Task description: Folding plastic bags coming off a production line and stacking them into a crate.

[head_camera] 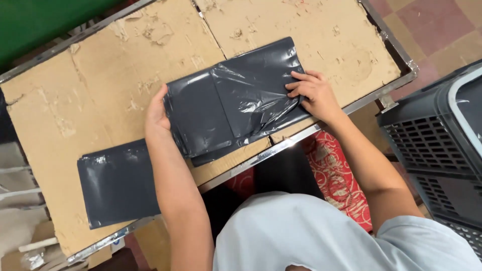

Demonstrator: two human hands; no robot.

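- Centrally placed on the cardboard-covered table point(100, 80): a dark grey plastic mailer bag point(231, 100), lying flat and glossy, wrinkled toward its right half, its lower corner reaching just past the near metal rim.
- Pressed against the bag's left edge: left hand point(156, 116), palm turned to the plastic, thumb side up; fingers hidden behind or under the bag, so how far curled cannot be told.
- Laid on the bag's right edge: right hand point(314, 95), fingers point(300, 85) stretched out nearly straight and held together, flat on the plastic, pressing rather than pinching.
- Further left and nearer, well apart from both hands: a second dark grey bag point(118, 183), flat, lower edge at the table's near rim, partly crossed by the left forearm.
- Worn and torn in patches: the brown cardboard sheets, framed by a metal edge point(401, 55).
- To the right, beside the table: a dark grey plastic basket point(442, 135) with slotted walls, standing on a tiled floor point(437, 25).
- Below the table's rim: red patterned cloth point(336, 175).
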